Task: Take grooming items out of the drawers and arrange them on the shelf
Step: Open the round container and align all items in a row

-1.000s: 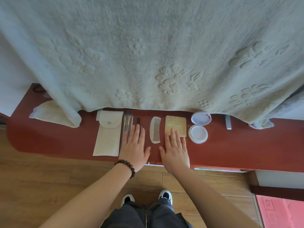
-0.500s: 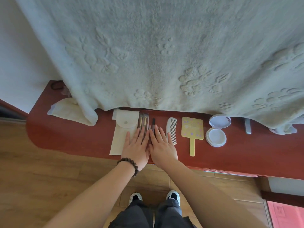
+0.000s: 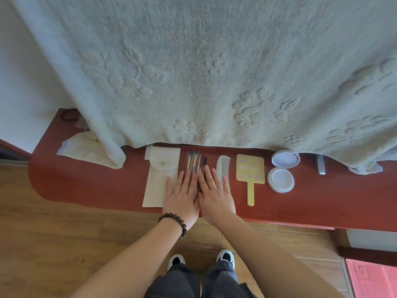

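Pressing brushes [image 3: 192, 162], flat hands [image 3: 198, 195]

Both forearms are bare from the lower frame edge to the wrists; no sleeves are visible. The left hand [image 3: 182, 200] and right hand [image 3: 216, 196] carry no gloves, and no rings can be made out. Fingernails appear short and unpainted.

The left wrist bears one bracelet [image 3: 175, 222]: a single strand of round, dark brown beads, uniform in size, with a matte, wood-like finish.

Lower body: dark grey trousers [image 3: 200, 282] with visible fabric folds at the legs. Footwear: a pair of black low-top shoes [image 3: 225, 255] with white soles and white toe edging, laces not clearly resolved.
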The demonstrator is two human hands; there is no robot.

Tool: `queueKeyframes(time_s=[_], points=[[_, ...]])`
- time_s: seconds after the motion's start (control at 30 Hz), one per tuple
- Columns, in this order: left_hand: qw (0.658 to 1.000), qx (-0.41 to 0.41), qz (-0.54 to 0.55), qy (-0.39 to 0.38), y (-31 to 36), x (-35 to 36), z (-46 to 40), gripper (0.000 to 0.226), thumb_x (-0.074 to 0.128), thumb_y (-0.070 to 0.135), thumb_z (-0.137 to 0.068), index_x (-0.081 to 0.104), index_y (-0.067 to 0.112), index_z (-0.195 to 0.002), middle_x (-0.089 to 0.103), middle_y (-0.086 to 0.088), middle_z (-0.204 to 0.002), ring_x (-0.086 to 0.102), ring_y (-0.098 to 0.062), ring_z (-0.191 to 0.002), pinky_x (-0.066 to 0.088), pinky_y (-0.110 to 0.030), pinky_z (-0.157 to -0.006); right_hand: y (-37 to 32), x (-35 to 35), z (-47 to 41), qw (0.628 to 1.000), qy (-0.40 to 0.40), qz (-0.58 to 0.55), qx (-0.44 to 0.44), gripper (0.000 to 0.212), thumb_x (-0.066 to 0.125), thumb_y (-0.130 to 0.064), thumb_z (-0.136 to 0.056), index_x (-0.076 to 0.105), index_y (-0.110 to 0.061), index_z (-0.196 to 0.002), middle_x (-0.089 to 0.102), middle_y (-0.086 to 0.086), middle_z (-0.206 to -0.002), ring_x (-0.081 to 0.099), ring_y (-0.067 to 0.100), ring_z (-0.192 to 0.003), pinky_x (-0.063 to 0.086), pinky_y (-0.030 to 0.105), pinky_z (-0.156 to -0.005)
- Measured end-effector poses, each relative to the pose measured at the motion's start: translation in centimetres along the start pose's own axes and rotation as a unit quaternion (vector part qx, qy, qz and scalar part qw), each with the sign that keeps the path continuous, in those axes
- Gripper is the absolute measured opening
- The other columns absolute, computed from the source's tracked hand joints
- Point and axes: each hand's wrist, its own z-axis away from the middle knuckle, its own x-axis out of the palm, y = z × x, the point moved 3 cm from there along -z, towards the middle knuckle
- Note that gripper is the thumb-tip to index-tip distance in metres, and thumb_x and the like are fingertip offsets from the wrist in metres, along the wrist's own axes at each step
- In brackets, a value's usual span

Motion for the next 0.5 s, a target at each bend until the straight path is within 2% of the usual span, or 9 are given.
queueKeyframes(time_s=[0.13, 0.23, 0.5], points=[[1.0, -0.003, -0.009, -0.011, -0.3, -0.2, 0.3, 0.064, 0.014, 0.044, -0.099, -0.023, 0.017, -0.144, -0.019, -0.002, -0.158, -0.019, -0.019, -0.145, -0.007, -0.053, -0.117, -0.2, 0.1, -0.5, 1.0, -0.013, 0.013, -0.01, 0.056, 0.012, -0.038, -0.102, -0.012, -0.021, -0.15, -0.02, -0.002, -0.158, -0.021, 0.018, -0.145, -0.007, 0.043, -0.119], [1.0, -0.012, -0.004, -0.007, 0.1, 0.0, 0.4, 0.063, 0.011, 0.045, -0.099, -0.027, 0.017, -0.141, -0.021, -0.002, -0.158, -0.018, -0.02, -0.146, -0.007, -0.053, -0.117, 0.1, 0.1, -0.4, 1.0, -0.014, 0.019, -0.011, 0.058, 0.012, -0.038, -0.102, -0.012, -0.019, -0.15, -0.021, -0.002, -0.158, -0.022, 0.018, -0.144, -0.009, 0.041, -0.119], [0.998, -0.064, 0.02, -0.004, 0.9, 0.4, 0.1, 0.066, 0.007, 0.051, -0.098, -0.02, 0.016, -0.147, -0.021, -0.004, -0.158, -0.017, -0.019, -0.146, -0.008, -0.051, -0.118, 1.7, -0.4, 0.1, 0.999, -0.016, 0.029, -0.006, 0.06, 0.015, -0.038, -0.101, -0.015, -0.02, -0.15, -0.021, -0.002, -0.158, -0.022, 0.016, -0.144, -0.009, 0.041, -0.119]])
